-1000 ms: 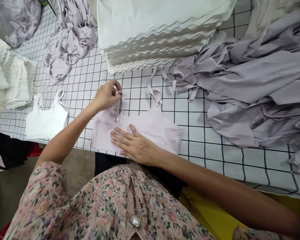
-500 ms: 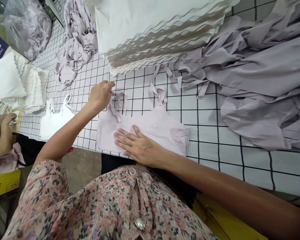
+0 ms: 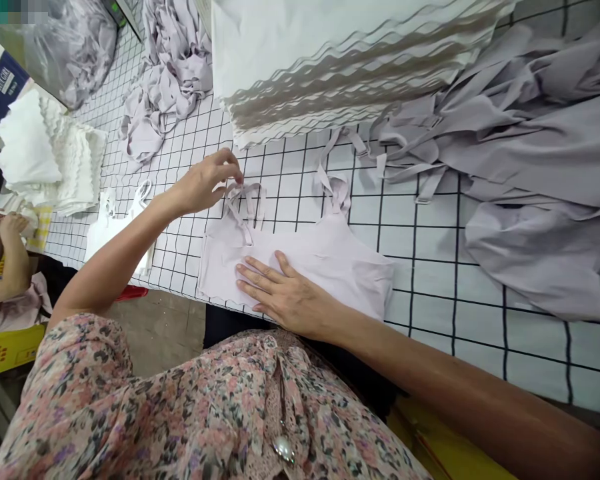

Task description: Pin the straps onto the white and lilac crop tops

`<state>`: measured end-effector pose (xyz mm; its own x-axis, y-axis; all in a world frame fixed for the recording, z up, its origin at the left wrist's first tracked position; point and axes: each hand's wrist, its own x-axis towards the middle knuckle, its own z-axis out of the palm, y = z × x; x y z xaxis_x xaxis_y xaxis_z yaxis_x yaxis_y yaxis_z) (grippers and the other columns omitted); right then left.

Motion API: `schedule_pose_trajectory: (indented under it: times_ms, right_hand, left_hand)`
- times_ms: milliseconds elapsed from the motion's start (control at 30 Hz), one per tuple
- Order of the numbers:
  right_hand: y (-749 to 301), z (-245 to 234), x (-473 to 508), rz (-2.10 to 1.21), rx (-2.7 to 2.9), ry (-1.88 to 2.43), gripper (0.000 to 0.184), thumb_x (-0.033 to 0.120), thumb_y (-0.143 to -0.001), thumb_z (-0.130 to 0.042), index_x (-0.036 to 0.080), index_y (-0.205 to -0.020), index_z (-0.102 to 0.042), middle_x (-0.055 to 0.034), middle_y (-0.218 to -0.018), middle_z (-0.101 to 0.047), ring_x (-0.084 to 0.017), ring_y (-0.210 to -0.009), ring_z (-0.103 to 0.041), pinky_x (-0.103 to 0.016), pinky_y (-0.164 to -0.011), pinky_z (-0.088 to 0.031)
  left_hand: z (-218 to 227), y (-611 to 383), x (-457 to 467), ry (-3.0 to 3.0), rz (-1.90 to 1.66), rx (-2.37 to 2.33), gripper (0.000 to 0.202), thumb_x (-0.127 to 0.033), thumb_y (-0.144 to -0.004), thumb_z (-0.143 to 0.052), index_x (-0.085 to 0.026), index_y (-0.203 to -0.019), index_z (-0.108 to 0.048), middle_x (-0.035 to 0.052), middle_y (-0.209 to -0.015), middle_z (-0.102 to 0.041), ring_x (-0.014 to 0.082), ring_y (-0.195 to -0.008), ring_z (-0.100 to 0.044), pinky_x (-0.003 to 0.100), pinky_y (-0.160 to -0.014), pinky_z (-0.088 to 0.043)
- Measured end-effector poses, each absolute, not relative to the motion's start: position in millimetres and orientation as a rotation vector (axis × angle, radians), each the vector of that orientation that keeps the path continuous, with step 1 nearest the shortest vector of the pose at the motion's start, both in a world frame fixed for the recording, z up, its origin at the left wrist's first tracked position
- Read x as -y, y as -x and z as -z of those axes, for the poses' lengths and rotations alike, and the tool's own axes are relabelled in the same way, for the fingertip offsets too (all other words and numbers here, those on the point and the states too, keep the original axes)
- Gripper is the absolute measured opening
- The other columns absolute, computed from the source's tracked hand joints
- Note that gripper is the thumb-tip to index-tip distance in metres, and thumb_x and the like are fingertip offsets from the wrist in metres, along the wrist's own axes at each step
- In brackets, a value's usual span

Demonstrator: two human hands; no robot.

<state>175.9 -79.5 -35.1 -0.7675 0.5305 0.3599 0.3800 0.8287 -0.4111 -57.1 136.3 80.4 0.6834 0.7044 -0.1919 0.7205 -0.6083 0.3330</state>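
A pale lilac camisole top (image 3: 325,257) lies flat on the grid-patterned table cover along its near edge. My right hand (image 3: 285,293) rests palm down on its lower middle, fingers stretched out. Above the top's left shoulder, my left hand (image 3: 210,180) hovers with loosely curved fingers apart, holding nothing that I can see. Its fingertips are close to the looped left strap (image 3: 250,207); whether they touch is unclear. The right strap (image 3: 336,193) stands in a loop on the other side.
White wavy-edged fabric pieces (image 3: 350,60) are stacked behind the top. Lilac garments (image 3: 535,147) heap at right, more (image 3: 167,87) at back left. A small white top (image 3: 111,223) and white stack (image 3: 75,160) lie left, near another person's hands (image 3: 10,227).
My left hand's fingers have opened from a pinch near the left strap. My right hand stays flat on the top. The view has shifted slightly.
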Motion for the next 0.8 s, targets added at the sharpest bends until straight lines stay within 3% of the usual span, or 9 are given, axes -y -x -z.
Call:
schedule_pose_trajectory:
  times_ms: [100, 233, 333, 467, 533, 667, 733, 800]
  right_hand:
    - [-176.4, 34.6, 79.9, -0.401, 2.560, 0.678, 0.048, 0.031, -0.115, -0.045, 0.013, -0.157, -0.061, -0.0143, -0.171, -0.049, -0.037, -0.162, -0.048, -0.074, -0.121, -0.050]
    - [-178.7, 35.3, 81.0, -0.415, 2.550, 0.681, 0.048, 0.030, -0.115, -0.046, 0.012, -0.156, -0.061, -0.0148, -0.171, -0.049, -0.037, -0.161, -0.049, -0.073, -0.120, -0.051]
    - [-180.8, 34.9, 82.5, -0.494, 2.545, 0.686, 0.048, 0.027, -0.114, -0.046, 0.014, -0.158, -0.060, -0.0141, -0.172, -0.048, -0.036, -0.163, -0.047, -0.074, -0.124, -0.047]
    - [-183.2, 33.2, 85.3, -0.452, 2.547, 0.705, 0.047, 0.029, -0.115, -0.045, 0.015, -0.156, -0.063, -0.0141, -0.170, -0.052, -0.033, -0.160, -0.051, -0.070, -0.130, -0.041]
    - [-184.4, 32.5, 86.8, -0.392, 2.545, 0.713, 0.046, 0.031, -0.116, -0.043, 0.015, -0.153, -0.065, -0.0133, -0.169, -0.053, -0.032, -0.158, -0.053, -0.067, -0.135, -0.033]
    - [-186.8, 31.2, 89.3, -0.366, 2.547, 0.712, 0.045, 0.032, -0.116, -0.043, 0.014, -0.151, -0.066, -0.0105, -0.170, -0.054, -0.029, -0.161, -0.049, -0.058, -0.144, 0.001]
    - [-187.9, 30.3, 90.3, -0.389, 2.542, 0.706, 0.045, 0.031, -0.116, -0.045, 0.014, -0.152, -0.065, -0.0099, -0.170, -0.054, -0.027, -0.169, -0.037, -0.055, -0.144, 0.008]
    - [-188.8, 28.5, 90.9, -0.420, 2.538, 0.703, 0.044, 0.029, -0.115, -0.048, 0.013, -0.154, -0.063, -0.0102, -0.171, -0.053, -0.025, -0.175, -0.020, -0.054, -0.144, 0.007]
  left_hand:
    - [-66.6, 67.5, -121.4, -2.551, 0.056, -1.041, 0.025, -0.017, -0.093, -0.063, -0.028, -0.106, -0.081, 0.0106, -0.135, -0.069, 0.0255, -0.116, -0.066, 0.043, -0.097, -0.055]
    - [-52.8, 78.3, -121.1, -2.480, -0.030, -1.040, 0.016, -0.025, -0.095, -0.069, -0.028, -0.089, -0.084, 0.0103, -0.129, -0.073, 0.0251, -0.116, -0.066, 0.046, -0.099, -0.055]
    - [-64.6, 78.3, -138.4, -2.257, -0.034, -1.000, 0.011, -0.038, -0.088, -0.082, -0.028, -0.085, -0.085, 0.0097, -0.127, -0.076, 0.0245, -0.111, -0.069, 0.042, -0.091, -0.058]
    - [-85.7, 67.4, -173.4, -1.989, 0.061, -0.952, 0.028, -0.049, -0.074, -0.097, -0.024, -0.077, -0.083, 0.0101, -0.109, -0.081, 0.0256, -0.099, -0.074, 0.042, -0.081, -0.060]
    - [-85.1, 60.0, -189.5, -1.908, 0.031, -0.959, 0.034, -0.052, -0.073, -0.099, -0.022, -0.073, -0.082, 0.0102, -0.095, -0.080, 0.0260, -0.092, -0.076, 0.045, -0.078, -0.061]
    - [-64.2, 47.1, -208.9, -1.804, -0.034, -0.956, 0.042, -0.059, -0.074, -0.099, -0.021, -0.069, -0.082, 0.0087, -0.074, -0.074, 0.0241, -0.073, -0.074, 0.045, -0.068, -0.060]
    - [-52.1, 43.5, -212.1, -1.766, -0.010, -0.895, 0.046, -0.062, -0.070, -0.100, -0.020, -0.067, -0.082, 0.0077, -0.068, -0.071, 0.0217, -0.065, -0.072, 0.043, -0.063, -0.058]
    - [-42.6, 42.4, -212.2, -1.716, 0.041, -0.813, 0.049, -0.064, -0.067, -0.102, -0.019, -0.065, -0.082, 0.0075, -0.066, -0.070, 0.0190, -0.061, -0.069, 0.039, -0.059, -0.055]
